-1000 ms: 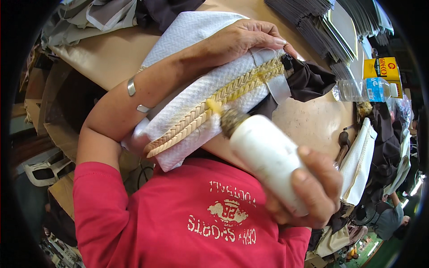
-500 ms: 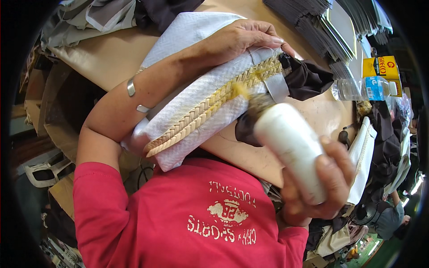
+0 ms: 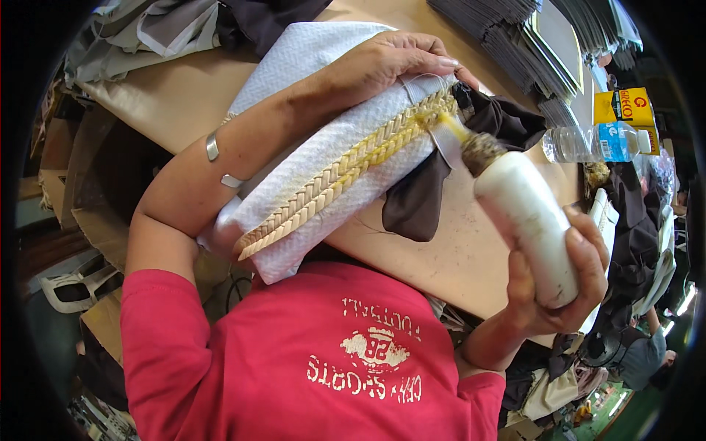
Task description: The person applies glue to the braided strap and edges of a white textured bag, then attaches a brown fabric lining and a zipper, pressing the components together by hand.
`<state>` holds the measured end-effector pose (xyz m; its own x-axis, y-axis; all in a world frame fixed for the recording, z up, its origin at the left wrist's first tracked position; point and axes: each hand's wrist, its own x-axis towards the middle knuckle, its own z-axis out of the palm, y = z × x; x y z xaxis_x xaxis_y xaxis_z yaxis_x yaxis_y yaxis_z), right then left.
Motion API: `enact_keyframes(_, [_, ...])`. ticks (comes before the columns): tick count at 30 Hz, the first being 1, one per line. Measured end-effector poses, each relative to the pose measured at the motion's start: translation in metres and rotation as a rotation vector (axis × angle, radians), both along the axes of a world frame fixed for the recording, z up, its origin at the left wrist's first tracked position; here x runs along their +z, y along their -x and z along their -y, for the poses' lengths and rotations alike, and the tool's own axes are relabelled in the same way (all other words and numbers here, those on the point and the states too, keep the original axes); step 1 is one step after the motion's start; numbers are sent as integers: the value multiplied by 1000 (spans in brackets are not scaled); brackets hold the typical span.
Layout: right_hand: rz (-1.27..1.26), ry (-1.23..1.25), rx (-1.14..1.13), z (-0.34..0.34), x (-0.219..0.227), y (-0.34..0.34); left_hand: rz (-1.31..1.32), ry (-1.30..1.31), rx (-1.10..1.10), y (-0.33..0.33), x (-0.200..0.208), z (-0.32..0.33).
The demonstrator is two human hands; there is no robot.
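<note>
Watching remotely: right fingers (image 3: 585, 253) clasp the white bottle (image 3: 526, 220); left fingers (image 3: 432, 64) pinch the white fabric (image 3: 353, 132). Braided trim (image 3: 346, 170) beside them: yellow-smeared nearby; I judge its far end uncoated.

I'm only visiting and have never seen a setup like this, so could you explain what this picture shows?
There is no machine here, just a person working bare-handed. The picture comes from a wide fisheye camera worn on that person's head, looking down, so straight edges bend near the rim.

The right hand holds a white bottle. Its yellowish tip is at the braided tan strip on a white textured piece; whether they touch is hard to tell. The left hand rests at that piece's upper end.

On the tan table are dark cloth, a clear bottle and stacked grey sheets.
</note>
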<state>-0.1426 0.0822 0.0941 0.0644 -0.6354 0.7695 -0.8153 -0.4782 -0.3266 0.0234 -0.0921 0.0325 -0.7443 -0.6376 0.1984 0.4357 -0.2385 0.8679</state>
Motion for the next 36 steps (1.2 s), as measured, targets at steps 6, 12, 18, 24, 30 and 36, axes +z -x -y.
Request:
enact_keyframes(6, [23,-42,39,-1,-3,-6,3,-76,-15,-4,6,-3])
enact_keyframes(12, [146,-79,164,2,-12,-11,45,-78,13,-5,8,-6])
enact_keyframes(18, [1226,-278,195,-4,-28,29,66,-85,-14,-4,12,-8])
enact_keyframes(24, [1791,-254,299,-32,-73,93,133,213,37,-5,21,-17])
enact_keyframes(30, [1269,-285,-172,-49,-97,108,367,605,417,-27,30,9])
enact_keyframes(36, [605,-365,-431,-54,-98,89,1032,1003,509,-71,9,47])
